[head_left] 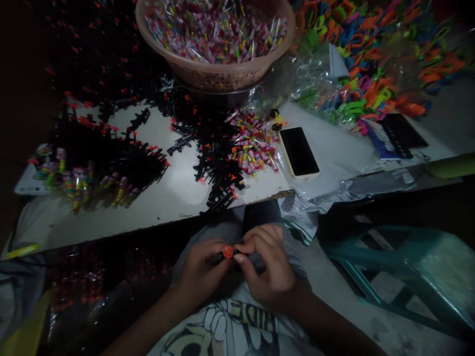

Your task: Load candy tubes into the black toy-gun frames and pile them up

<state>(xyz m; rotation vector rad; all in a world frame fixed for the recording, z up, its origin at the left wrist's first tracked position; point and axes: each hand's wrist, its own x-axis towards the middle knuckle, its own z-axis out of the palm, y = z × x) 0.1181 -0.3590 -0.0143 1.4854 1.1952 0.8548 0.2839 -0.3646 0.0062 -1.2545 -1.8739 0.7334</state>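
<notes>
Over my lap, my left hand (202, 269) and my right hand (269, 267) meet, both closed on a small black toy gun with an orange tip (227, 252). The left fingers pinch the end with the orange tip. The right thumb and fingers grip the dark body. Most of the toy is hidden under my fingers. On the white board (174, 195) in front of me lies a heap of the same black toy guns (218, 168) beside a pile of wrapped candies (254, 143).
A pink basket (215, 74) full of wrapped candies stands at the back. A phone (299, 152) lies face up on the board's right. Colourful plastic pieces (371, 59) fill bags at the right. Candy-filled toys (81, 183) lie left. A teal plastic stool (393, 277) is low right.
</notes>
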